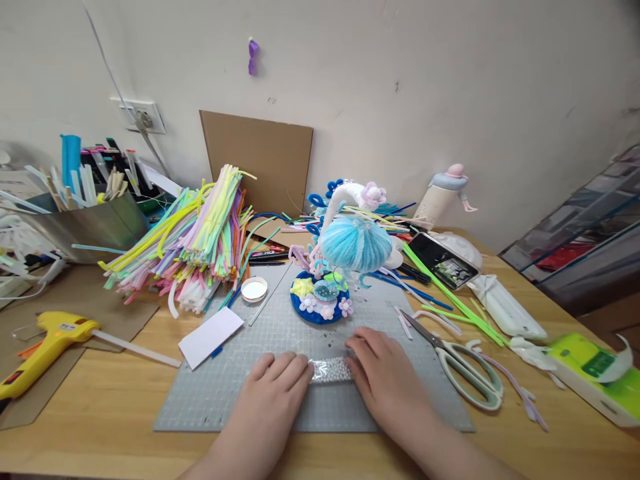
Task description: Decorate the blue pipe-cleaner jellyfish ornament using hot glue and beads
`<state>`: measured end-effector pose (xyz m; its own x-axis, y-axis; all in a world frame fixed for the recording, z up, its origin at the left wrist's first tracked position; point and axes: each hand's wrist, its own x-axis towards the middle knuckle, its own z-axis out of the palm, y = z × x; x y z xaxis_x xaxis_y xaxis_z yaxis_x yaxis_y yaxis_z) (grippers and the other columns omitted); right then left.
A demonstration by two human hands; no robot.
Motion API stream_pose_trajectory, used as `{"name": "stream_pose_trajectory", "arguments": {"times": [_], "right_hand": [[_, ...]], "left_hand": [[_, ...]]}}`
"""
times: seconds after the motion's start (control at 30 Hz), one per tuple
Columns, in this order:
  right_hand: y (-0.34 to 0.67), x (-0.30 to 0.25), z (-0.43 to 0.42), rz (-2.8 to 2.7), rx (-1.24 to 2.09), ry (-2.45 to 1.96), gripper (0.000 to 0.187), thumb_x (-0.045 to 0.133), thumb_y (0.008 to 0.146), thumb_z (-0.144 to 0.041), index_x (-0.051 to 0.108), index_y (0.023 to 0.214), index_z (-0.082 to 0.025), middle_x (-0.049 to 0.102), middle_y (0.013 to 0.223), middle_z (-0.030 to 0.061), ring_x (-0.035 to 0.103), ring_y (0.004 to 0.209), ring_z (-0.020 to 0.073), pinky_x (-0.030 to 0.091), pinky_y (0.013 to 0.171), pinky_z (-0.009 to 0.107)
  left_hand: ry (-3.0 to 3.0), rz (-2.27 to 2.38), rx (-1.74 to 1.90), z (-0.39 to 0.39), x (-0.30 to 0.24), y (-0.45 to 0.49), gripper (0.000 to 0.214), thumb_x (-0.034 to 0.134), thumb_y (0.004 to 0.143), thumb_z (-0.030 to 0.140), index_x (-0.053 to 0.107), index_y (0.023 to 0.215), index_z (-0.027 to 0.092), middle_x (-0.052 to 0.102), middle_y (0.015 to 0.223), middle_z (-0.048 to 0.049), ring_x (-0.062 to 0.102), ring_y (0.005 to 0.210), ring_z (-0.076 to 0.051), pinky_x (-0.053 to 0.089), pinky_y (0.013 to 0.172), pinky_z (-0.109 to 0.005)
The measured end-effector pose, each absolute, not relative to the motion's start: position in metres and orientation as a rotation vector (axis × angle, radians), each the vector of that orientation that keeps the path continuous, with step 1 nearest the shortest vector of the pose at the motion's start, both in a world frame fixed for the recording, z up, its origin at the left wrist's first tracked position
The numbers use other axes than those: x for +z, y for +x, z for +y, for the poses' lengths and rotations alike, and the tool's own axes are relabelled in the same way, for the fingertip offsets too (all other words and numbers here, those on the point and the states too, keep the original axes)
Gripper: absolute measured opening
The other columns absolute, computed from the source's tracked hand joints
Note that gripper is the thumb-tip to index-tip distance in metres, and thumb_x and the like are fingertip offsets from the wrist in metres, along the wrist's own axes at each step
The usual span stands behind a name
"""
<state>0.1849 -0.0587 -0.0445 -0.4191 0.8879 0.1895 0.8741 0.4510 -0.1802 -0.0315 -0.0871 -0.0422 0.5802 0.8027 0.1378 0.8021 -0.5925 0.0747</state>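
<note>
A small clear packet of white beads lies on the grey cutting mat between my hands. My left hand has its fingers curled together over the packet's left end. At the other end, my right hand grips with thumb and bent fingers; the fingertips are partly hidden. Just beyond stands a pipe-cleaner lamp-like ornament with a light blue fluffy shade on a curved white stem. Its dark blue round base carries a yellow star, a shell shape and several small flowers.
Scissors lie open on the mat's right. Left are a white card, a white round lid, a yellow glue gun and a heap of pastel pipe cleaners. A phone rests at back right.
</note>
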Motion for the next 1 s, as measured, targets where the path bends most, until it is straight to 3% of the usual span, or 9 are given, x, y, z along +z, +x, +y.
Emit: {"name": "stream_pose_trajectory", "arguments": {"times": [0.13, 0.27, 0.4, 0.6, 0.83, 1.0], "right_hand": [[0.179, -0.05, -0.078, -2.655, 0.143, -1.168, 0.052, 0.045, 0.09, -0.031, 0.035, 0.14, -0.016, 0.039, 0.145, 0.0126, 0.038, 0.13, 0.028, 0.034, 0.104, 0.048], [0.174, -0.062, -0.087, -2.722, 0.277, -1.153, 0.071, 0.046, 0.088, -0.044, 0.021, 0.146, -0.011, 0.024, 0.15, 0.0162, 0.024, 0.138, 0.0308, 0.029, 0.108, 0.053], [0.173, -0.059, -0.084, -2.763, 0.415, -1.26, 0.072, 0.047, 0.088, -0.044, 0.018, 0.147, -0.013, 0.014, 0.153, 0.0132, 0.018, 0.14, 0.029, 0.025, 0.111, 0.051], [0.174, -0.051, -0.085, -2.758, 0.469, -1.277, 0.073, 0.048, 0.087, -0.043, 0.017, 0.147, -0.015, 0.009, 0.154, 0.0115, 0.013, 0.141, 0.0271, 0.019, 0.114, 0.049], [0.171, -0.049, -0.087, -2.709, 0.543, -1.273, 0.077, 0.049, 0.086, -0.047, 0.016, 0.147, -0.014, 0.009, 0.154, 0.0128, 0.01, 0.141, 0.0282, 0.013, 0.114, 0.051], [0.186, -0.037, -0.073, -2.619, 0.832, -1.144, 0.063, 0.038, 0.093, -0.045, 0.02, 0.147, -0.018, 0.02, 0.153, 0.01, 0.019, 0.14, 0.0233, 0.019, 0.113, 0.046]], "left_hand": [[2.929, 1.407, 0.257, -0.094, -0.053, -0.029, 0.044, 0.044, 0.085, 0.013, 0.048, 0.128, 0.014, 0.055, 0.131, -0.009, 0.049, 0.119, -0.024, 0.035, 0.095, -0.039], [2.97, 1.404, 0.312, -0.098, -0.066, -0.03, 0.058, 0.049, 0.085, 0.029, 0.036, 0.138, 0.011, 0.041, 0.143, -0.0129, 0.04, 0.13, -0.023, 0.034, 0.102, -0.036], [2.924, 1.384, 0.303, -0.098, -0.066, -0.036, 0.067, 0.047, 0.086, 0.04, 0.026, 0.144, 0.013, 0.033, 0.147, -0.0122, 0.033, 0.135, -0.023, 0.032, 0.107, -0.038], [2.865, 1.38, 0.219, -0.096, -0.058, -0.037, 0.064, 0.046, 0.087, 0.039, 0.029, 0.143, 0.013, 0.031, 0.147, -0.012, 0.034, 0.135, -0.024, 0.034, 0.107, -0.04], [2.674, 1.372, 0.256, -0.098, -0.056, -0.035, 0.063, 0.046, 0.087, 0.036, 0.026, 0.144, 0.016, 0.025, 0.15, -0.01, 0.027, 0.138, -0.025, 0.029, 0.111, -0.043], [2.299, 1.352, 0.381, -0.089, -0.046, -0.05, 0.062, 0.045, 0.089, 0.035, 0.022, 0.145, 0.023, 0.033, 0.149, -0.0082, 0.035, 0.134, -0.02, 0.032, 0.109, -0.04]]}}
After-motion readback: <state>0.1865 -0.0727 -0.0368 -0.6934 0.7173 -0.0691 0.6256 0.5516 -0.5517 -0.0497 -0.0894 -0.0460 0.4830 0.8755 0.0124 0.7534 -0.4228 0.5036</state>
